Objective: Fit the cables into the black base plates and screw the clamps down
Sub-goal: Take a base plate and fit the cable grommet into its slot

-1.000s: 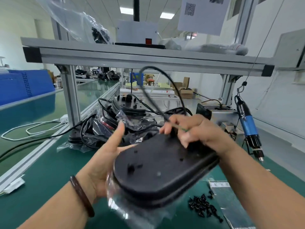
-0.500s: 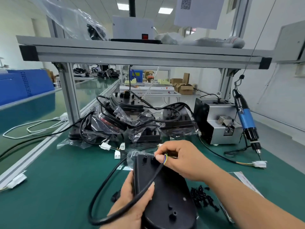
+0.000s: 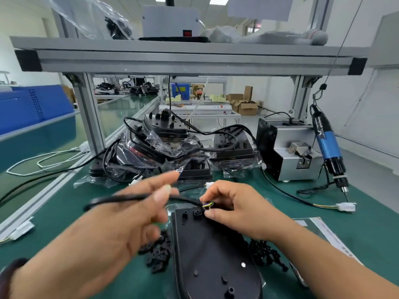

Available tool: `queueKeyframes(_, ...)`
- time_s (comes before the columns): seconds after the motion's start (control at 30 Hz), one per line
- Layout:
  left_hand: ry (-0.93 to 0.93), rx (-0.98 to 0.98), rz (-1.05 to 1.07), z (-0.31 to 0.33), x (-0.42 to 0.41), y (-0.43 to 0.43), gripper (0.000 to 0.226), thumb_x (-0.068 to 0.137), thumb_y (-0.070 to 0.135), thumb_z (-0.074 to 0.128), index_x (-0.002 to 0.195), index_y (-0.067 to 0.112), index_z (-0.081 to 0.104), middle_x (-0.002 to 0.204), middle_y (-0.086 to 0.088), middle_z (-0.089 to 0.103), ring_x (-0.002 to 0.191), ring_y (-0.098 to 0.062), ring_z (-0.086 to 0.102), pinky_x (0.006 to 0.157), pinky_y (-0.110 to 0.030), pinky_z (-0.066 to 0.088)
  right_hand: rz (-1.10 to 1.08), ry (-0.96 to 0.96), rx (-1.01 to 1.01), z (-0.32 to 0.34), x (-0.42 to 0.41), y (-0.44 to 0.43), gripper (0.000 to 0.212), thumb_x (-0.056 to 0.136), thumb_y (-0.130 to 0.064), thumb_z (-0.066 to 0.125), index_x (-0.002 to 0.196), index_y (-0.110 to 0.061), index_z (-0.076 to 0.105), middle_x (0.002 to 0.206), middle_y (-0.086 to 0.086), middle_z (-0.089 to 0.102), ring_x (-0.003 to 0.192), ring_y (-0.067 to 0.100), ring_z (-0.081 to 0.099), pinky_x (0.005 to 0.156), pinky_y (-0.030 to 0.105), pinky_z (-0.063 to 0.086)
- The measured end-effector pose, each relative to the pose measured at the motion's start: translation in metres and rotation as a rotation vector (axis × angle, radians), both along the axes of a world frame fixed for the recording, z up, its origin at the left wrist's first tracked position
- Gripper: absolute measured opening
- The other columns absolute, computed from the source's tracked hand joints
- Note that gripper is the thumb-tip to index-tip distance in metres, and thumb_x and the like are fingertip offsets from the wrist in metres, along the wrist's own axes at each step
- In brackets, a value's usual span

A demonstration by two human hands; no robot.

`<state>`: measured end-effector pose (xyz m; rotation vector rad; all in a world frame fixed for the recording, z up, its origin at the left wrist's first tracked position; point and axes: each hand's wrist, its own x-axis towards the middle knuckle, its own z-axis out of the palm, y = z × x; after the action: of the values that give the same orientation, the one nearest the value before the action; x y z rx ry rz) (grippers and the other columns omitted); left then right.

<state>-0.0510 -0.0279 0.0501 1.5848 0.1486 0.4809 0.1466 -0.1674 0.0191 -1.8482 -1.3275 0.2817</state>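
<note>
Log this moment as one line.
right hand: pinches cable end at base plate | left hand: blurred, grip unclear | screwdriver: hanging, untouched

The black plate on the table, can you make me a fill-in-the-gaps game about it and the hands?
1. The black base plate lies on a table with a ____ top.
2. The right hand pinches the coloured wires at the end of the long black ____, which the left hand also holds.
3. The screwdriver hanging at the right has a ____ body.

Missing words: green; cable; blue.
</note>
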Motion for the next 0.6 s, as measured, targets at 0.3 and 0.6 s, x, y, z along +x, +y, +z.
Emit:
queueKeyframes(0.3, -0.332, -0.218, 0.189, 0.028, 0.083, -0.009, 0.014, 0.078, 0.01, 0.062, 0.091, 0.011, 0.068, 0.079, -0.002, 0.072, 0.065, -0.004, 0.063, 0.059, -0.012, 0.051, -0.015, -0.052, 0.029, 0.0, -0.003, 0.0, 0.032, 0.095, -0.037, 0.057, 0.091, -0.007, 0.067, 0.072, 0.009, 0.06, 0.065, 0.019, 0.054, 0.068, 0.036, 0.049)
queueKeyframes(0.6, -0.149, 0.126, 0.163, 0.009, 0.102, -0.012, 0.014, 0.081, 0.032, 0.062, 0.079, 0.026, 0.074, 0.076, -0.001, 0.073, 0.055, -0.004, 0.058, 0.05, -0.015, 0.048, -0.08, -0.049, 0.047, 0.001, -0.007, 0.005, 0.035, 0.096, -0.036, 0.054, 0.08, -0.009, 0.068, 0.059, 0.003, 0.044, 0.057, 0.013, 0.04, 0.058, 0.04, 0.042)
